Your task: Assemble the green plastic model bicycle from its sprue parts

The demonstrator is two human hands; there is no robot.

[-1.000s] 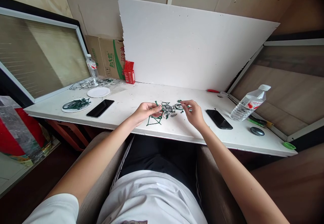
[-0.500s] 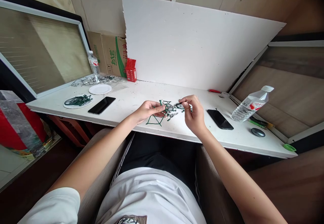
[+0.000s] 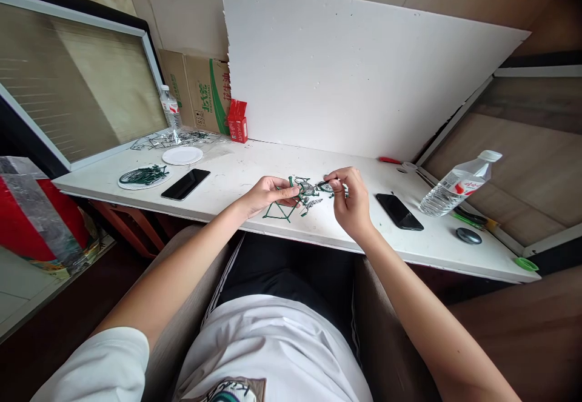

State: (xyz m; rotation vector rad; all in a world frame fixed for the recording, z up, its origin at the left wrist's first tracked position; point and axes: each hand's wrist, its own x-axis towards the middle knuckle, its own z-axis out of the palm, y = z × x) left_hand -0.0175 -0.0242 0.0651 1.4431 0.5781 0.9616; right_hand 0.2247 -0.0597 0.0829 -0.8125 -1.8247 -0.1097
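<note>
Thumb and fingers of my left hand (image 3: 273,196) are pinched on a thin green frame (image 3: 282,213) near the table's front edge. Just right of it lie small green and grey parts with spoked wheel shapes (image 3: 308,189). My right hand (image 3: 351,199) is closed on a small dark tool (image 3: 324,183), whose tip points left over these parts. Another spoked wheel piece (image 3: 325,188) lies partly behind the fingers of my right hand.
A plate of green parts (image 3: 144,176), a white plate (image 3: 182,155) and a phone (image 3: 185,184) are on the left. On the right are another phone (image 3: 399,211), a water bottle (image 3: 459,185) and a black disc (image 3: 468,236). A white board (image 3: 354,68) leans behind.
The whole view has shifted slightly. Both hands keep nearly the same pose, with the same grips.
</note>
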